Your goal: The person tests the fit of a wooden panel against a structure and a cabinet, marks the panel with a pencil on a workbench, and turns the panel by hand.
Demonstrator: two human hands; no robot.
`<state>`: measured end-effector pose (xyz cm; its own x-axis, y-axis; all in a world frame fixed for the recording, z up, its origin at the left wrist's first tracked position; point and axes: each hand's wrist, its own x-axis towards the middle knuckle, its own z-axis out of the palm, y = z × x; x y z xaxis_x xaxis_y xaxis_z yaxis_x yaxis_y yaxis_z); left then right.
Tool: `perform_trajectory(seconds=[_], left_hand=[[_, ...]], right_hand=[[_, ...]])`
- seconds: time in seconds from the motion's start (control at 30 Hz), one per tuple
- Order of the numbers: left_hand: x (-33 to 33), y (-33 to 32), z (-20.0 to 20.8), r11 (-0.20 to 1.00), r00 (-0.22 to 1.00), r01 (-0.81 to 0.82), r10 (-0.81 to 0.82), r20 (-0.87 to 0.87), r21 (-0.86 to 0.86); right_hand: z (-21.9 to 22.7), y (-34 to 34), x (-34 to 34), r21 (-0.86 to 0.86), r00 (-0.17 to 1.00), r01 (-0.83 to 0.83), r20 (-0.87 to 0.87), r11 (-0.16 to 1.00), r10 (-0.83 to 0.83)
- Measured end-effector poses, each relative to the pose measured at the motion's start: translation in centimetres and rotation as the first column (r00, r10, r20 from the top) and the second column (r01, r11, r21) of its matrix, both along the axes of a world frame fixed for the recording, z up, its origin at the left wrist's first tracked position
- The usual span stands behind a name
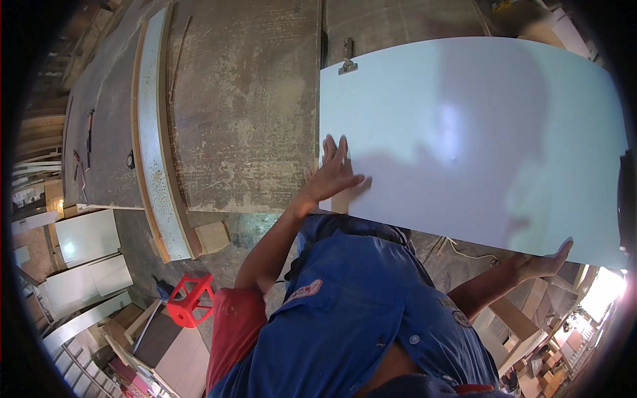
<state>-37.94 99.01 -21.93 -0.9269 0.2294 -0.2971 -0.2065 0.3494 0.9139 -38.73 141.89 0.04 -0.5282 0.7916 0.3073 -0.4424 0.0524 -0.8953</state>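
A large white panel (398,132) with a glossy face lies over the right part of a worn brown worktable (245,99). My left hand (332,174) rests at the panel's left edge, fingers spread over its surface and holding nothing. At the panel's near right edge is my right hand (547,262), closed on that edge; some of its fingers are hidden. A small metal hinge-like fitting (348,65) sits at the panel's far left corner. My head's shadow falls across the panel.
A long narrow board (156,132) with wooden edges lies across the table at left, beside a tape measure (130,159) and a hammer (89,129). A red plastic stool (190,302) stands on the floor at lower left, near white boards (86,232). Wooden pieces (514,325) are at lower right.
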Motion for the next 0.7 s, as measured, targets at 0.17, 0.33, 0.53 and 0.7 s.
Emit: perform_trajectory(seconds=[0.17, 0.33, 0.53, 0.7], left_hand=[[-1.4, 1.6, 0.1, 0.962, 1.000, -0.002, -0.002, -0.017, -0.275], [-1.8, 1.5, -0.2, 0.944, 1.000, 0.007, -0.005, 0.008, -0.329], [-1.9, 1.2, -0.1, 0.939, 1.000, 0.015, -0.019, -0.009, -0.343], [-2.0, 1.1, -0.8, 0.965, 1.000, -0.004, 0.009, 0.016, -0.264]], right_hand=[[1.4, -2.5, -0.4, 0.214, 0.984, 0.150, 0.064, 0.965, -0.167], [2.0, 0.8, -0.6, 0.038, 0.991, 0.073, -0.120, 0.997, -0.068], [4.7, 5.6, -1.2, 0.086, 0.913, -0.164, -0.364, 0.983, 0.184], [10.2, 9.3, -4.5, 0.158, 0.952, -0.011, -0.300, 0.987, 0.059]])
